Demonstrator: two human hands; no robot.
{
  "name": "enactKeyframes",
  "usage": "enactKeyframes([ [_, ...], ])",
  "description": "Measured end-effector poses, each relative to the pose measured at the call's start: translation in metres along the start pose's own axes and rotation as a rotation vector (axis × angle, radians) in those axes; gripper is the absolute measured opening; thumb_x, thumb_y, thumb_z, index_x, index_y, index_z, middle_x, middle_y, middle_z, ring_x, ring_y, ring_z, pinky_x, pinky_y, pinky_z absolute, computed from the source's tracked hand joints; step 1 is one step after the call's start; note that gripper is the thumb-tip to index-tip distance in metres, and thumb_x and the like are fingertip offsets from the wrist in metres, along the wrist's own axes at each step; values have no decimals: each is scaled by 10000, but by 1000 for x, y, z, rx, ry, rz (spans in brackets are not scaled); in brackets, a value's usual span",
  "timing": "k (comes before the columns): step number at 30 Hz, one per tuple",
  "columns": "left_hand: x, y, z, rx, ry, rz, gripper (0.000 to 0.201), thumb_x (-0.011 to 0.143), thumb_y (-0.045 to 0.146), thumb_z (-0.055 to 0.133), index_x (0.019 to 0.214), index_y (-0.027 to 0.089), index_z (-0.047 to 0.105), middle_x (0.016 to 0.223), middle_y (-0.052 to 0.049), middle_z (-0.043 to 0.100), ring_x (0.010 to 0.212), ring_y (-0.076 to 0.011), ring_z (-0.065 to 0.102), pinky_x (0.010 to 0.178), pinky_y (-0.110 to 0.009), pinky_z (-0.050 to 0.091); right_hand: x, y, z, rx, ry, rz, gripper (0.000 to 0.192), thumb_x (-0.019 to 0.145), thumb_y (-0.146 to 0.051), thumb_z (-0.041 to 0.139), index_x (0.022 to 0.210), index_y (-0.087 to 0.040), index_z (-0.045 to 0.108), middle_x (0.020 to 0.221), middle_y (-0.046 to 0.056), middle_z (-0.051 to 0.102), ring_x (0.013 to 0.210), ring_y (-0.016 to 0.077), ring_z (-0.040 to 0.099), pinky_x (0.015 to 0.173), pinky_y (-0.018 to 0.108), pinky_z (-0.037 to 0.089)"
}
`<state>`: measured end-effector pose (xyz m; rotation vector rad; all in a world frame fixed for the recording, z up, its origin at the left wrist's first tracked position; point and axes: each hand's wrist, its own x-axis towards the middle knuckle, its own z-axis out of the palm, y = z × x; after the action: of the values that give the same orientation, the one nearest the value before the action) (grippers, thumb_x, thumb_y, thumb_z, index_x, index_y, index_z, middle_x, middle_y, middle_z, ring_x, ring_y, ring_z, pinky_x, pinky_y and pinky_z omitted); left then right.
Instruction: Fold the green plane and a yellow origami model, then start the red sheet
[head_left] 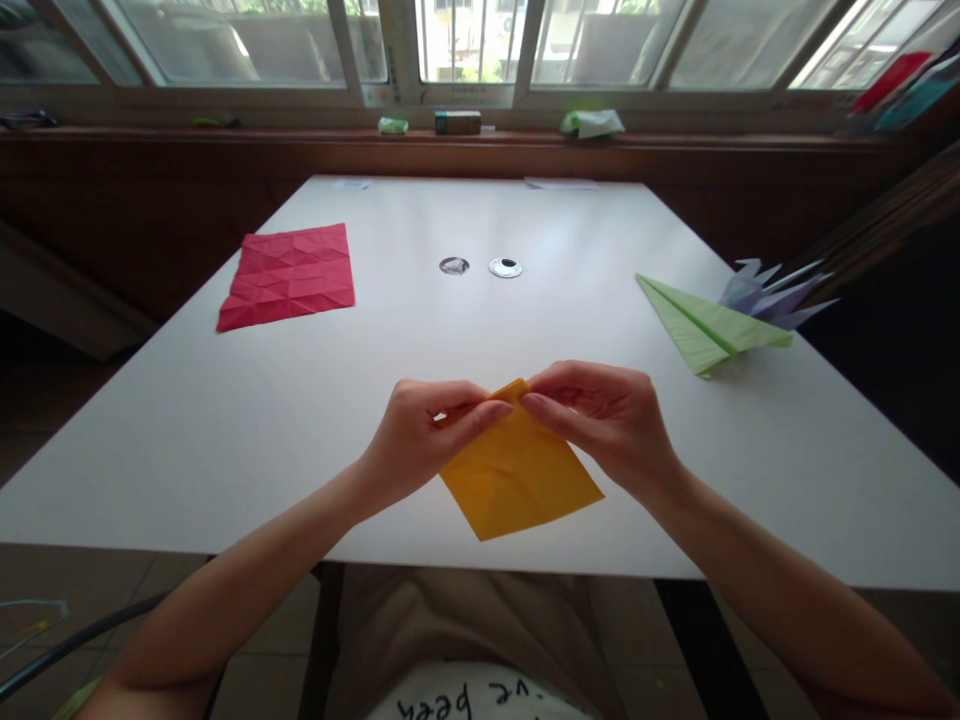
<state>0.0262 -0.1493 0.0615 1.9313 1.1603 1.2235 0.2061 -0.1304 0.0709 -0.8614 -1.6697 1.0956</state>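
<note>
A yellow sheet of origami paper (525,485), folded at its upper end, is held just over the front part of the table. My left hand (439,430) pinches its upper left edge between thumb and fingers. On the other side, my right hand (607,415) pinches the upper right edge close to the tip. Both thumbs lie on the near face, a short way apart. Faint creases run across the paper, and one corner points down toward the table's front edge. The fingers behind the paper are partly hidden.
A creased red paper sheet (292,275) lies at the left. Two round cable holes (480,267) sit in the white table (420,330). At the right edge are a green paper plane (712,325) and a purple folded paper piece (776,295). Small packets stand on the windowsill (300,140).
</note>
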Motion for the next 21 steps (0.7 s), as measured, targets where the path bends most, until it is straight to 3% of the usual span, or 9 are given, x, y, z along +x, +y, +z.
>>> enactKeyframes([
  [10, 1, -2, -1, -22, -50, -18, 254, 819, 348, 562, 711, 148, 676, 541, 14, 563, 483, -64, 434, 433, -162, 339, 2, 2, -2, -2, -29, 10, 45, 732, -235, 683, 740, -190, 680, 685, 2, 670, 626, 120, 616, 548, 218, 514],
  [16, 3, -6, 0, -13, -181, -169, 319, 794, 390, 573, 614, 128, 606, 531, 27, 474, 506, -63, 396, 435, -170, 296, 6, 7, -3, -40, -96, 106, 104, 720, -272, 689, 748, -172, 680, 713, 12, 675, 652, 130, 615, 581, 227, 496],
  [21, 4, -11, 0, -48, 27, -247, 291, 764, 397, 611, 635, 137, 612, 559, 27, 506, 538, -74, 434, 459, -175, 322, 13, 11, -11, 4, -149, 268, 175, 677, -324, 718, 743, -165, 689, 707, 21, 673, 669, 154, 628, 568, 235, 480],
])
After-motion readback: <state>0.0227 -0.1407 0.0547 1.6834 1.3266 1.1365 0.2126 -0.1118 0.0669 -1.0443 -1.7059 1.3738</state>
